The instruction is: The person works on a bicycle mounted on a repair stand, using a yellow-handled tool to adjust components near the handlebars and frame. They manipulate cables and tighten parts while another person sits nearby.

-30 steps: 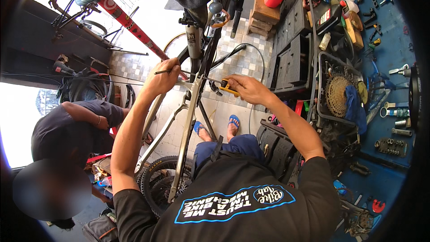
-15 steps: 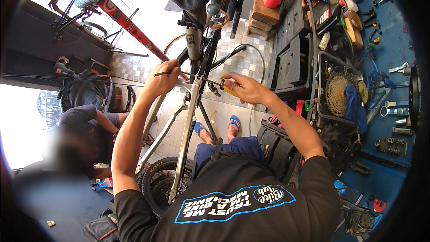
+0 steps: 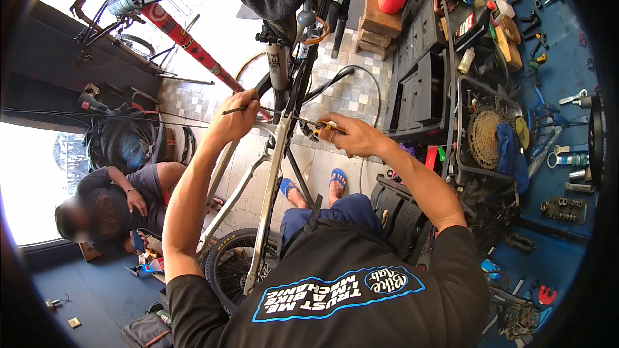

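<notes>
A bare metal bike frame [image 3: 276, 148] stands in front of me, between my two hands. On its left side my left hand [image 3: 237, 117] is closed round a thin dark rod [image 3: 233, 111], whose end sticks out past my fist. To the frame's right, my right hand [image 3: 354, 135] grips a yellow-handled tool [image 3: 322, 125]. A slim shaft reaches from this tool toward the frame's joint at about the height of my left hand. My fingers partly cover the handle, and the exact contact at the joint is too small to make out.
A red bike tube [image 3: 187, 40] slants at upper left. A person [image 3: 116, 206] crouches at left, near a bike wheel [image 3: 235, 261]. Right of me are black drawers [image 3: 416, 93], a crate holding a cassette [image 3: 485, 138] and a blue tool board [image 3: 564, 58].
My right hand has shifted slightly and the yellow handle has turned in its fingers. My left hand stays nearly still. The crouching person at left has moved, showing a phone in hand.
</notes>
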A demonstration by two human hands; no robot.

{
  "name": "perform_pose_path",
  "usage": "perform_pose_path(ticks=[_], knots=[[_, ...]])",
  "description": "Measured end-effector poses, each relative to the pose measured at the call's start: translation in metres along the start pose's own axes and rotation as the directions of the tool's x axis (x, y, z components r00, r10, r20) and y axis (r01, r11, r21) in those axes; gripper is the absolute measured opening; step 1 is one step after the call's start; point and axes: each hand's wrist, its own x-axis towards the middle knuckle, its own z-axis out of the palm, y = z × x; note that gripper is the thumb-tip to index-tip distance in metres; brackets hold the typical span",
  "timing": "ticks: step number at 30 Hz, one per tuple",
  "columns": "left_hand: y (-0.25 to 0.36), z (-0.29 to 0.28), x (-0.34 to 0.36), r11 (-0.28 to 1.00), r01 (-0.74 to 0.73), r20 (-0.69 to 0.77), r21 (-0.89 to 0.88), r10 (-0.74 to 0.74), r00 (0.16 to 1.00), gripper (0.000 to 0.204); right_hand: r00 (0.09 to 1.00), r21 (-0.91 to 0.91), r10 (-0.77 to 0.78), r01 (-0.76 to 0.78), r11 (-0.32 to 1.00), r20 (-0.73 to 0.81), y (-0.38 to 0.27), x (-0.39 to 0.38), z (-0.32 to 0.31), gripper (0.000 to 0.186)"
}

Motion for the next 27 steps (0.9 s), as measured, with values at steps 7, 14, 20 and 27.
perform_pose_path(ticks=[7, 14, 20, 27], knots=[[0.001, 0.001, 0.003, 1.000, -0.023, 0.002, -0.009, 0.023, 1.000, 0.020, 0.869, -0.315, -0.461, 0.393, 0.864, -0.181, 0.036, 0.011, -0.004, 0.047], [0.004, -0.002, 0.002, 0.999, 0.010, 0.032, -0.030, -0.009, 0.999, 0.021, 0.973, 0.046, -0.206, 0.212, 0.976, -0.099, 0.027, 0.018, -0.003, 0.064], [-0.004, 0.003, 0.001, 0.999, -0.030, -0.007, -0.033, 0.030, 1.000, 0.022, 0.884, -0.291, -0.440, 0.384, 0.876, -0.158, 0.041, 0.011, -0.003, 0.051], [0.006, -0.003, 0.004, 0.997, 0.060, 0.049, -0.041, -0.058, 0.997, 0.020, 0.923, -0.226, -0.325, 0.279, 0.933, -0.204, 0.050, 0.029, 0.015, 0.052]])
